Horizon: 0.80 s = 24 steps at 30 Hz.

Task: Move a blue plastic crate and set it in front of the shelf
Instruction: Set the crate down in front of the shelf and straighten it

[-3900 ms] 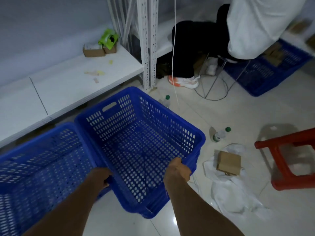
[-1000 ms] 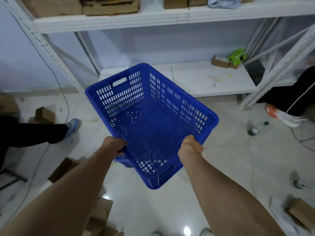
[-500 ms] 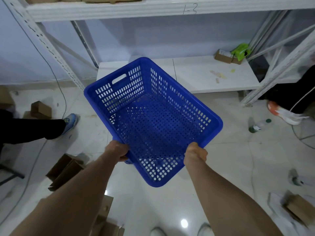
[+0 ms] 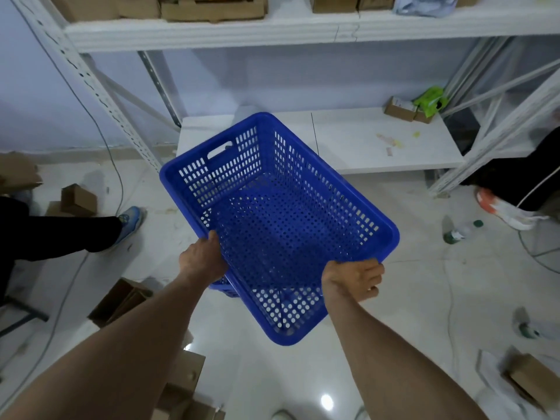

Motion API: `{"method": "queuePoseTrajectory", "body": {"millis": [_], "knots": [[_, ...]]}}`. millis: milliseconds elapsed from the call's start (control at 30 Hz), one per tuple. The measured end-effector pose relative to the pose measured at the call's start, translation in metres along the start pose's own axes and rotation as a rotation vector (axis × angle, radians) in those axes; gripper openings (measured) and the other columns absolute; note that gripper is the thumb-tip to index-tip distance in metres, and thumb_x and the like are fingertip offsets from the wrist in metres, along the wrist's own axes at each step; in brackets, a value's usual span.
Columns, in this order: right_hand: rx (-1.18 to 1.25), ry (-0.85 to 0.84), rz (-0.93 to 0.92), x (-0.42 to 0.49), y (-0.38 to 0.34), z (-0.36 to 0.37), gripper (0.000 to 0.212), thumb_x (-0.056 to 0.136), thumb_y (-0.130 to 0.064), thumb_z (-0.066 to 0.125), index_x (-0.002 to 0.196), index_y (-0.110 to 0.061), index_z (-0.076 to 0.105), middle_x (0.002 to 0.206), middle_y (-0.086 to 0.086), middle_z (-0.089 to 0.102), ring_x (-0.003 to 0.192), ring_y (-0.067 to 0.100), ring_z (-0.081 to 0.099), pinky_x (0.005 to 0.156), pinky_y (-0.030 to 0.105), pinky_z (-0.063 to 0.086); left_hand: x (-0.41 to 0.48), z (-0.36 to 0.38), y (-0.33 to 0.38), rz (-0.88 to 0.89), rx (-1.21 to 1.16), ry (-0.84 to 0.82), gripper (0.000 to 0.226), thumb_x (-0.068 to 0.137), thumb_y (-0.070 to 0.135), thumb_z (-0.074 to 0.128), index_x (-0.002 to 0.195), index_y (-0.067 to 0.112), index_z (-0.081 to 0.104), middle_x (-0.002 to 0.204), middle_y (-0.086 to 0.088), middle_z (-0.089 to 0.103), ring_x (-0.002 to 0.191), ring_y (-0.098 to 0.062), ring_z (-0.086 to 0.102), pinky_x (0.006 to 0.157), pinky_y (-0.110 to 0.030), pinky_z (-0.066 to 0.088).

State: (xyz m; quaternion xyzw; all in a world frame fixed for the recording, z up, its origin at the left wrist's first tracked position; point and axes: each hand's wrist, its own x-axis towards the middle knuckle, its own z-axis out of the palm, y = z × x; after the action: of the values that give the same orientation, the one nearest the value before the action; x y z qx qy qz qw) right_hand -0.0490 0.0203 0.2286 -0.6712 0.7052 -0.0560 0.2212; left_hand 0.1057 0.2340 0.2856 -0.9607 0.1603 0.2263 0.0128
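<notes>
An empty blue perforated plastic crate (image 4: 281, 213) hangs in the air, tilted, in front of the white metal shelf (image 4: 363, 137). My left hand (image 4: 201, 259) grips its left rim. On the right rim my right hand (image 4: 353, 278) holds on from outside. The crate's far end overlaps the low shelf board, and the glossy white floor shows below it.
Another person's leg and blue shoe (image 4: 130, 219) stretch across the floor at left. Cardboard boxes (image 4: 121, 301) lie near my left arm. A seated person's orange-and-white shoe (image 4: 500, 207) and a bottle (image 4: 457, 234) are at right. A green packet (image 4: 430, 101) sits on the low shelf.
I lifted the crate away from a second crate and turned toward this shelf. Over the last second the crate has dropped lower and nearer to me.
</notes>
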Motion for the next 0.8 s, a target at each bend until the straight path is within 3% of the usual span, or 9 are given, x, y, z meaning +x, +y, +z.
{"method": "queuePoseTrajectory", "body": {"millis": [133, 300, 400, 467, 533, 633, 800], "knots": [[-0.049, -0.092, -0.449, -0.046, -0.014, 0.009, 0.07, 0.078, -0.03, 0.064, 0.139, -0.005, 0.038, 0.146, 0.012, 0.04, 0.129, 0.031, 0.04, 0.11, 0.05, 0.029, 0.016, -0.011, -0.008, 0.235, 0.151, -0.004, 0.062, 0.078, 0.032, 0.072, 0.131, 0.037, 0.041, 0.133, 0.003, 0.049, 0.124, -0.026, 0.049, 0.094, -0.047, 0.052], [-0.07, -0.393, -0.636, -0.117, -0.023, 0.033, 0.073, 0.082, -0.061, 0.051, 0.136, -0.012, 0.046, 0.137, 0.003, 0.05, 0.123, 0.024, 0.048, 0.103, 0.047, 0.038, 0.028, -0.009, -0.007, 0.393, 0.418, -0.037, 0.088, 0.072, 0.044, 0.076, 0.147, 0.04, 0.03, 0.145, 0.007, 0.037, 0.137, -0.02, 0.033, 0.11, -0.043, 0.036], [-0.159, -0.535, -0.68, -0.146, -0.023, 0.047, 0.079, 0.081, -0.061, 0.056, 0.14, -0.011, 0.041, 0.141, 0.008, 0.047, 0.126, 0.026, 0.046, 0.101, 0.042, 0.041, 0.032, 0.002, -0.009, 0.447, 0.511, -0.079, 0.098, 0.065, 0.053, 0.077, 0.149, 0.04, 0.028, 0.149, 0.008, 0.035, 0.139, -0.019, 0.032, 0.114, -0.046, 0.028], [-0.27, -0.638, -0.621, -0.157, -0.022, 0.058, 0.074, 0.083, -0.049, 0.064, 0.142, -0.013, 0.036, 0.141, 0.008, 0.046, 0.126, 0.027, 0.048, 0.097, 0.04, 0.046, 0.034, 0.015, -0.011, 0.486, 0.499, -0.06, 0.085, 0.072, 0.052, 0.074, 0.146, 0.037, 0.036, 0.148, 0.009, 0.041, 0.139, -0.017, 0.035, 0.116, -0.047, 0.025], [-0.38, -0.654, -0.588, -0.158, -0.02, 0.066, 0.062, 0.084, -0.036, 0.069, 0.136, -0.014, 0.043, 0.134, 0.009, 0.054, 0.119, 0.027, 0.055, 0.094, 0.037, 0.051, 0.036, 0.026, -0.014, 0.537, 0.468, -0.028, 0.066, 0.078, 0.043, 0.071, 0.139, 0.033, 0.047, 0.143, 0.009, 0.049, 0.136, -0.015, 0.041, 0.116, -0.045, 0.026], [-0.402, -0.702, -0.617, -0.152, -0.012, 0.08, 0.034, 0.088, -0.019, 0.061, 0.121, -0.009, 0.057, 0.116, 0.014, 0.064, 0.106, 0.033, 0.062, 0.089, 0.041, 0.053, 0.04, 0.04, -0.019, 0.609, 0.475, -0.021, 0.045, 0.085, 0.03, 0.068, 0.129, 0.031, 0.057, 0.136, 0.009, 0.058, 0.131, -0.015, 0.049, 0.118, -0.041, 0.029], [-0.548, -0.552, -0.69, -0.16, -0.012, 0.093, 0.015, 0.088, -0.015, 0.066, 0.101, -0.007, 0.069, 0.091, 0.013, 0.07, 0.082, 0.031, 0.067, 0.077, 0.04, 0.055, 0.05, 0.045, -0.021, 0.713, 0.542, -0.041, 0.03, 0.09, 0.02, 0.064, 0.121, 0.023, 0.064, 0.127, 0.004, 0.066, 0.121, -0.019, 0.059, 0.111, -0.038, 0.042]]}}
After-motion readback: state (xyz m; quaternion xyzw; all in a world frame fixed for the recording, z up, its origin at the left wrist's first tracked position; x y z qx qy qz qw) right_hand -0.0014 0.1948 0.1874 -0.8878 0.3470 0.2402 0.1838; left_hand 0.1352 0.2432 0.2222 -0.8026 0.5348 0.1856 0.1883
